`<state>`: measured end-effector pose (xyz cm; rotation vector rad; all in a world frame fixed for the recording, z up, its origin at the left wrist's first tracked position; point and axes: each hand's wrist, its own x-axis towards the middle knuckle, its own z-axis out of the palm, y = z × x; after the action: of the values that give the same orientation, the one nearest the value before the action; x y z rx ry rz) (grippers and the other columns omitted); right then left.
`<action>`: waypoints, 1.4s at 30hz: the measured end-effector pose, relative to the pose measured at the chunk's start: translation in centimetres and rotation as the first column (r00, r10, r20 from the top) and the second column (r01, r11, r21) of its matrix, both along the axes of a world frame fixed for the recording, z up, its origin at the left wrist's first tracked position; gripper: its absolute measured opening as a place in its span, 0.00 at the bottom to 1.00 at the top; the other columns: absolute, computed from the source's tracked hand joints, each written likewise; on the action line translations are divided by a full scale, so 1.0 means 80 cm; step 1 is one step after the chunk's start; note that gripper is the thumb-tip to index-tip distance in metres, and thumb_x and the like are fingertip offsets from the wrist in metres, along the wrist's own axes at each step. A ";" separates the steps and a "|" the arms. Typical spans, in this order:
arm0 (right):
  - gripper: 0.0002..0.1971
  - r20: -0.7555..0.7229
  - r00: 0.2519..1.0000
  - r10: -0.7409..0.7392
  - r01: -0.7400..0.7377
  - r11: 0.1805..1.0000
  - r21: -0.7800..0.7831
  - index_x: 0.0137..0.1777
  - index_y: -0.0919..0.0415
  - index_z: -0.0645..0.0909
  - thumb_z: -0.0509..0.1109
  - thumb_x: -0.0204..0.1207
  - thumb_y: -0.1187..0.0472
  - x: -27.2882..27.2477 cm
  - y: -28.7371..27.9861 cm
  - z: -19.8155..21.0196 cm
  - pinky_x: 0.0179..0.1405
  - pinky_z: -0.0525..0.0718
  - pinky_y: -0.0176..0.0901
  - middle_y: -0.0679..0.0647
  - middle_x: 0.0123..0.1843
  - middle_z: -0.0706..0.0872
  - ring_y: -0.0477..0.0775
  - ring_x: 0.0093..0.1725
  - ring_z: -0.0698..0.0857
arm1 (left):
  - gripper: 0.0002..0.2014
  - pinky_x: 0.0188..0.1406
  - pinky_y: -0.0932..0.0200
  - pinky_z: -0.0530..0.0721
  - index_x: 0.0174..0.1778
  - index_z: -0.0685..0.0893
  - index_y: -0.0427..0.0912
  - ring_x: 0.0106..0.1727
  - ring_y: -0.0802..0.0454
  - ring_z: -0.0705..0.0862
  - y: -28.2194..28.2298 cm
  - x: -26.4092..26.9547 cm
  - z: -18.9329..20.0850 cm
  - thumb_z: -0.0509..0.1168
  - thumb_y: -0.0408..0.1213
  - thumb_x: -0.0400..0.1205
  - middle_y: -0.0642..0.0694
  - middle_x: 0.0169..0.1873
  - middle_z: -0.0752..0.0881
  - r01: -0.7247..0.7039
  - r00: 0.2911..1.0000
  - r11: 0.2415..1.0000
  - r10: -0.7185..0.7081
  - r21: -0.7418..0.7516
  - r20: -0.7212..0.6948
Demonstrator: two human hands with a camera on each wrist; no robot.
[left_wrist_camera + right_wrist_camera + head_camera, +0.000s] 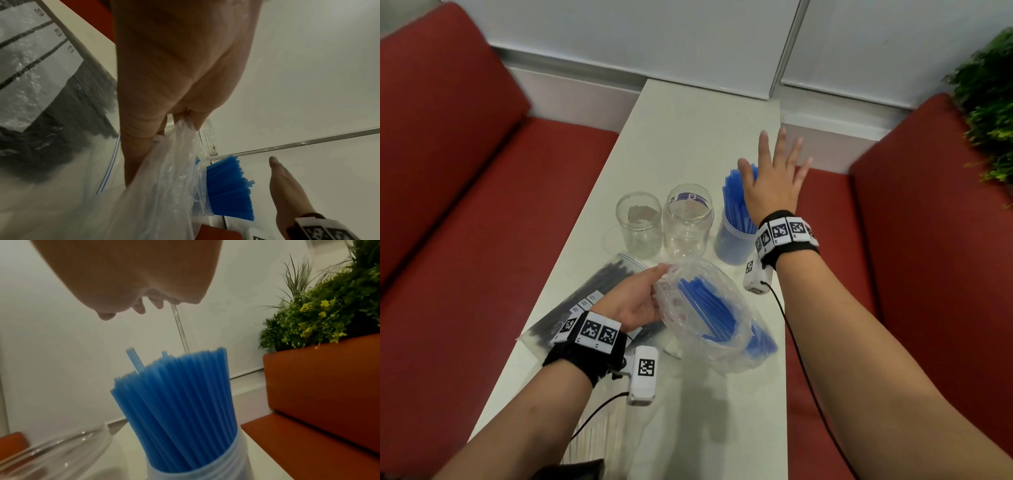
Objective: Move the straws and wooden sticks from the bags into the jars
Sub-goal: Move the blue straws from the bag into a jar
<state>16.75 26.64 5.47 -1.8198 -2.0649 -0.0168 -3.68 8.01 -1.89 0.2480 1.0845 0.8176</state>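
Meanwhile, left hand [635, 301] pinches the limp, slippery bag [709, 315] at its mouth; right hand [774, 181], fingers spread and empty, hovers over light, stiff straws [736, 202] at two o'clock.

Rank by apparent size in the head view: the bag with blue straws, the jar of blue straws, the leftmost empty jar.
1. Bag with blue straws, though nearness to the camera enlarges it.
2. Jar of blue straws.
3. Leftmost empty jar, slightly smaller.

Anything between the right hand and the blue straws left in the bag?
Nothing visible. The right hand hovers open over the straw jar; the bag, mouth held open by the left hand, faces it across bare table.
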 end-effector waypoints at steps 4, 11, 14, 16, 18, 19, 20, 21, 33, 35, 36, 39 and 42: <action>0.40 0.128 0.991 -0.034 0.065 0.965 -0.254 0.90 0.48 0.39 0.40 0.84 0.28 0.003 -0.010 -0.022 0.81 0.30 0.75 0.53 0.91 0.40 0.67 0.88 0.36 | 0.19 0.68 0.30 0.84 0.73 0.85 0.44 0.71 0.35 0.85 -0.002 0.004 0.003 0.56 0.47 0.93 0.37 0.68 0.88 -0.011 1.000 1.000 0.011 -0.006 -0.006; 0.38 -0.106 0.992 -0.070 0.042 0.969 -0.244 0.90 0.47 0.44 0.46 0.85 0.30 0.011 -0.027 -0.016 0.82 0.32 0.71 0.56 0.91 0.46 0.70 0.88 0.38 | 0.19 0.59 0.33 0.88 0.74 0.83 0.44 0.70 0.35 0.86 -0.007 0.008 0.014 0.56 0.47 0.93 0.37 0.67 0.89 -0.011 1.000 1.000 0.011 0.000 -0.021; 0.28 -0.429 0.903 0.007 0.003 1.000 0.021 0.86 0.52 0.63 0.58 0.88 0.45 0.013 -0.055 -0.007 0.88 0.50 0.64 0.57 0.86 0.66 0.63 0.87 0.59 | 0.18 0.55 0.33 0.90 0.73 0.84 0.44 0.67 0.36 0.88 -0.011 0.010 0.015 0.58 0.47 0.92 0.37 0.66 0.89 -0.016 0.999 1.000 0.016 0.001 -0.028; 0.19 -0.660 0.743 0.111 -0.140 0.990 0.009 0.75 0.57 0.78 0.62 0.85 0.61 0.008 -0.084 -0.002 0.78 0.75 0.58 0.55 0.71 0.83 0.53 0.71 0.80 | 0.17 0.51 0.35 0.91 0.71 0.85 0.44 0.63 0.37 0.90 -0.015 0.011 0.017 0.59 0.47 0.92 0.37 0.65 0.90 -0.022 0.999 1.000 0.022 0.005 -0.039; 0.16 -0.724 0.676 0.135 -0.380 0.906 -0.186 0.60 0.59 0.85 0.60 0.81 0.72 0.004 -0.116 -0.004 0.65 0.85 0.58 0.55 0.54 0.89 0.52 0.52 0.87 | 0.17 0.46 0.37 0.92 0.71 0.85 0.45 0.59 0.38 0.91 -0.017 0.012 0.018 0.58 0.47 0.92 0.37 0.66 0.89 -0.034 0.998 0.999 0.035 0.006 -0.061; 0.16 -0.723 0.676 0.144 -0.500 0.810 -0.306 0.55 0.60 0.85 0.59 0.80 0.75 0.002 -0.130 -0.008 0.62 0.87 0.57 0.55 0.48 0.90 0.52 0.47 0.88 | 0.18 0.45 0.38 0.92 0.72 0.85 0.45 0.58 0.38 0.91 -0.017 0.012 0.019 0.58 0.47 0.92 0.37 0.66 0.89 -0.045 0.997 0.999 0.046 0.005 -0.066; 0.15 -0.717 0.682 0.143 -0.586 0.693 -0.420 0.53 0.61 0.86 0.60 0.79 0.76 0.001 -0.147 -0.013 0.60 0.89 0.55 0.55 0.45 0.89 0.52 0.45 0.88 | 0.18 0.45 0.38 0.92 0.73 0.84 0.44 0.57 0.38 0.90 -0.018 0.014 0.020 0.58 0.47 0.93 0.37 0.66 0.89 -0.052 0.997 0.999 0.052 0.006 -0.065; 0.14 -0.707 0.694 0.137 -0.639 0.570 -0.516 0.53 0.64 0.86 0.61 0.79 0.77 0.002 -0.161 -0.019 0.58 0.90 0.51 0.56 0.44 0.89 0.53 0.44 0.88 | 0.18 0.45 0.37 0.91 0.74 0.83 0.44 0.56 0.37 0.90 -0.019 0.016 0.023 0.58 0.47 0.93 0.37 0.65 0.89 -0.052 0.997 0.999 0.053 0.009 -0.062; 0.19 -0.249 0.905 0.344 -0.353 0.283 -0.892 0.66 0.58 0.87 0.75 0.75 0.69 0.029 -0.248 -0.087 0.38 0.75 0.28 0.50 0.51 0.87 0.48 0.46 0.80 | 0.19 0.39 0.39 0.92 0.74 0.82 0.43 0.57 0.38 0.90 -0.044 0.025 0.038 0.55 0.48 0.94 0.35 0.68 0.88 0.013 0.994 1.000 -0.011 0.018 -0.109; 0.14 -0.271 0.912 0.309 -0.377 0.363 -0.852 0.62 0.60 0.90 0.76 0.76 0.67 0.032 -0.250 -0.090 0.48 0.75 0.32 0.51 0.50 0.89 0.48 0.47 0.81 | 0.20 0.42 0.38 0.93 0.75 0.82 0.43 0.58 0.38 0.89 -0.048 0.027 0.040 0.54 0.48 0.94 0.35 0.70 0.86 0.007 0.994 1.000 -0.004 0.022 -0.107; 0.13 -0.281 0.919 0.276 -0.379 0.425 -0.822 0.60 0.60 0.90 0.76 0.77 0.66 0.033 -0.252 -0.090 0.53 0.73 0.32 0.51 0.51 0.90 0.49 0.49 0.82 | 0.20 0.47 0.37 0.92 0.75 0.82 0.43 0.60 0.38 0.88 -0.049 0.027 0.042 0.54 0.48 0.94 0.35 0.70 0.86 0.002 0.994 1.000 0.001 0.026 -0.106; 0.12 -0.330 0.931 0.156 -0.353 0.617 -0.704 0.61 0.57 0.90 0.72 0.80 0.64 0.035 -0.256 -0.088 0.58 0.73 0.33 0.54 0.59 0.91 0.53 0.57 0.86 | 0.19 0.59 0.37 0.88 0.75 0.82 0.45 0.67 0.37 0.86 -0.050 0.025 0.049 0.54 0.48 0.94 0.36 0.71 0.86 -0.016 0.993 0.999 0.019 0.031 -0.113; 0.10 -0.395 0.915 0.081 -0.330 0.714 -0.618 0.57 0.59 0.90 0.67 0.84 0.62 0.032 -0.259 -0.084 0.54 0.74 0.35 0.57 0.55 0.90 0.58 0.55 0.86 | 0.18 0.53 0.40 0.90 0.73 0.83 0.46 0.62 0.39 0.88 -0.052 0.023 0.056 0.54 0.48 0.94 0.37 0.69 0.87 -0.007 0.988 0.999 0.015 0.050 -0.154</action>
<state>19.31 5.89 -1.22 -1.7396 -2.1419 1.1857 -1.88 3.81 2.60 0.3517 1.2125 0.8463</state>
